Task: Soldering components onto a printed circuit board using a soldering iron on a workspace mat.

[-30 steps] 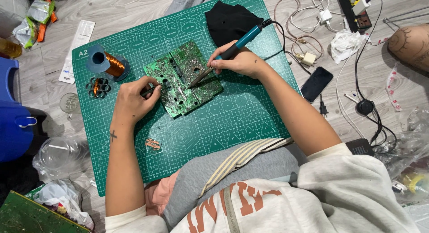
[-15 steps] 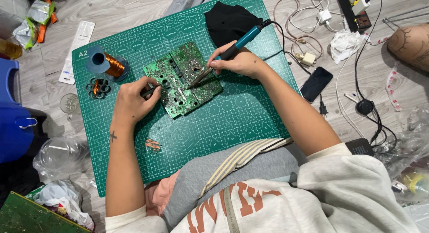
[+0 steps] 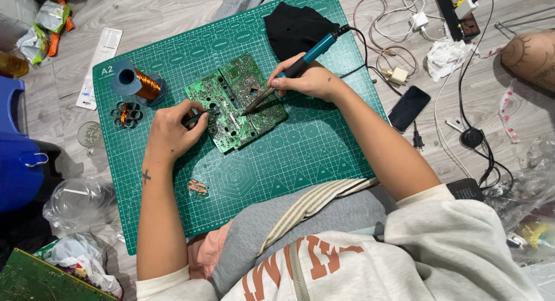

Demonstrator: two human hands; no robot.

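Two hands meet over circuit board (image 3: 236, 101) — right hand (image 3: 306, 81) grips soldering iron (image 3: 295, 70).

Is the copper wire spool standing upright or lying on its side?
Lying on its side: the copper wire spool rests on the cutting mat, its blue end flange facing sideways.

— What is the person wearing?

— A loose off-white sweatshirt (image 3: 445, 249) with rust-orange block lettering across the chest, sleeves pushed up past the elbows so both forearms are bare.

— Anything over the lap?

— Grey fabric (image 3: 324, 220), with a cream band (image 3: 315, 204) striped in darker lines running diagonally over it, and a bit of salmon-pink cloth (image 3: 205, 252) at its left edge.

— Any markings on the arms?

— The left forearm carries a small dark cross-shaped tattoo (image 3: 145, 176) just below the wrist. The left hand (image 3: 170, 130) and right hand (image 3: 309, 81) are bare, with no rings or watch visible.
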